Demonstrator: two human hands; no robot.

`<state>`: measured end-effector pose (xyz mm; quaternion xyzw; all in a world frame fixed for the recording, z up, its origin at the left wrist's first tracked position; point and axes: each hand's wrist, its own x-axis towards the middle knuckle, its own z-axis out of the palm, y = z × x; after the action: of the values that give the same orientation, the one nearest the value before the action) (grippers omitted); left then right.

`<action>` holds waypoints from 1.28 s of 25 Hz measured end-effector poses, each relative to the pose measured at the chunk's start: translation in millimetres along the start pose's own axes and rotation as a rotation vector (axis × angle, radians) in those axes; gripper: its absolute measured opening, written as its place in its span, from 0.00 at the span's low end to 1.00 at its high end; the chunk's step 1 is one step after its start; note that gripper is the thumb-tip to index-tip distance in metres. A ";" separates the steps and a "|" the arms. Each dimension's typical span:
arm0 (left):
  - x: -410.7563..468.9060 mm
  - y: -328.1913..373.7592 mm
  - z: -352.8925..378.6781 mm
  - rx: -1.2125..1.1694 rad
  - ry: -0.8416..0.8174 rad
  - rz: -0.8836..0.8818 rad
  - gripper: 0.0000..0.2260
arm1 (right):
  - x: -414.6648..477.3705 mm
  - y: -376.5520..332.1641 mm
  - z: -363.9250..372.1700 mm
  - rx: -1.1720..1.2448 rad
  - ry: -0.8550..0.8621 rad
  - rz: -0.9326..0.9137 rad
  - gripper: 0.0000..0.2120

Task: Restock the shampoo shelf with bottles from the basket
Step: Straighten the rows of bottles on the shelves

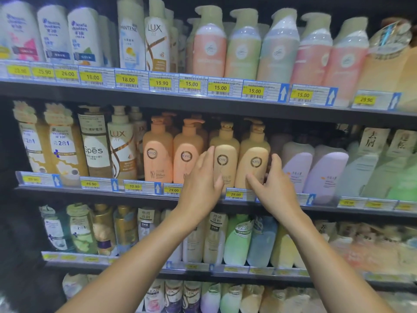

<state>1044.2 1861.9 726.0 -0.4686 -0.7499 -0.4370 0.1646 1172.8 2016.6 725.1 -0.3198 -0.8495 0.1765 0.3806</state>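
My two bare forearms are reaching up from the bottom of the view, the left forearm (135,256) and the right forearm (327,256) both angling toward the tan KYIO bottle (226,152), which I am taking as my marker. The shelving (203,105) is filling the whole view behind it, rows of bottles running above and below that marker. The middle shelf (90,192) is carrying it upright in the front row. A second tan KYIO bottle (256,152) is standing just to its right, touching it. Two orange KYIO bottles (158,154) are standing just to its left, and lilac bottles (297,161) are leaning further to its right, past the second tan one. My left hand (202,177) is lying released against the marker's left flank, its fingers (208,154) running straight up the side and the thumb (220,180) resting across the lower front. My right hand (278,184) is cupping the right flank of the second tan bottle, fingers bent at its edge and the thumb (251,178) reaching onto its lower front. Whether that hand is actually clamping the bottle, I cannot tell. A yellow price tag (235,194) reading 29.00 is sitting on the shelf edge right below the marker, between my two wrists.
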 end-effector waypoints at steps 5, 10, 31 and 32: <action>1.0 0.8 1.4 0.003 -0.012 0.013 0.34 | 4.7 8.3 -1.7 -0.001 -0.012 -0.020 0.37; 7.5 -2.8 -3.6 0.153 -0.038 0.114 0.38 | 6.0 10.6 -6.6 -0.092 0.073 -0.175 0.48; 25.2 6.8 5.3 0.411 -0.008 0.220 0.40 | 11.0 8.7 -9.7 -0.275 0.009 -0.286 0.51; 21.9 5.6 0.9 0.416 0.028 0.243 0.39 | 9.4 9.0 -7.3 -0.254 0.011 -0.278 0.51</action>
<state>1038.0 1875.9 742.6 -0.5050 -0.7597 -0.2565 0.3195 1177.3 2029.9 730.0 -0.2459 -0.8988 0.0119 0.3628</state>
